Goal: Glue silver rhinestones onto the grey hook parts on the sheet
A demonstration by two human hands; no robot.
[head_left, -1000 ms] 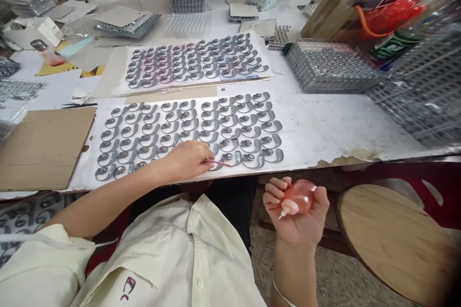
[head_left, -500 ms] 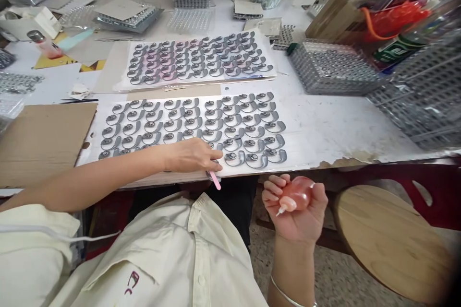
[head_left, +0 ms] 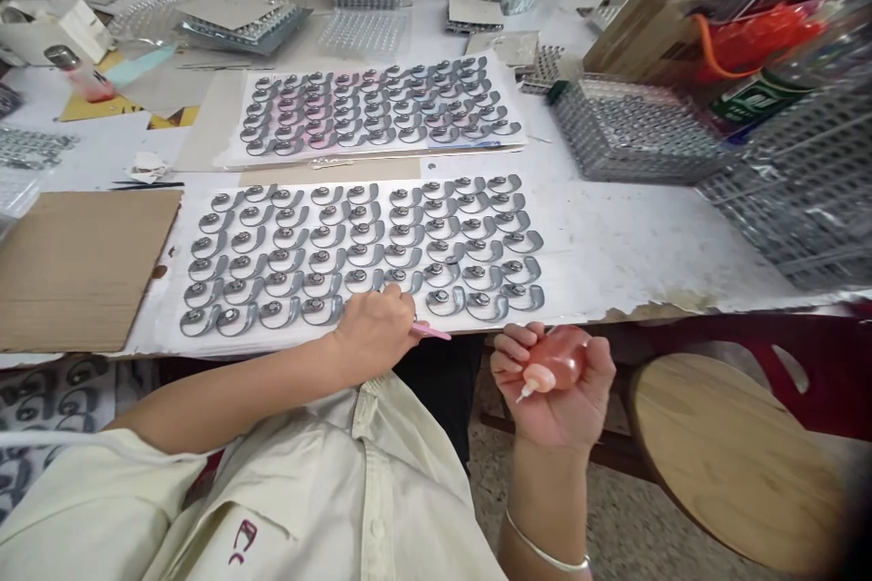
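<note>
My landmark is the near white sheet [head_left: 586, 245] covered in rows of small grey hooked metal parts [head_left: 368, 245], lying on the white worktable [head_left: 647, 236]. My left hand [head_left: 374, 331] rests on the near edge of that sheet, fingers closed in a pinch around a thin pink stick [head_left: 431, 330] whose tip juts out to the right, just past the sheet's front edge. My right hand [head_left: 555, 390] hangs below and in front of the sheet, off the table, fingers curled around a small soft orange squeeze bottle with a white nozzle [head_left: 555, 363] pointing left.

I judge the bottle light and pliable, so it is best held around its belly, gently, or it may squirt. The stick looks stiff, slight and easy to drop. A second filled sheet [head_left: 381, 104] lies behind the first; brown cardboard [head_left: 82, 263] sits to its left.
</note>
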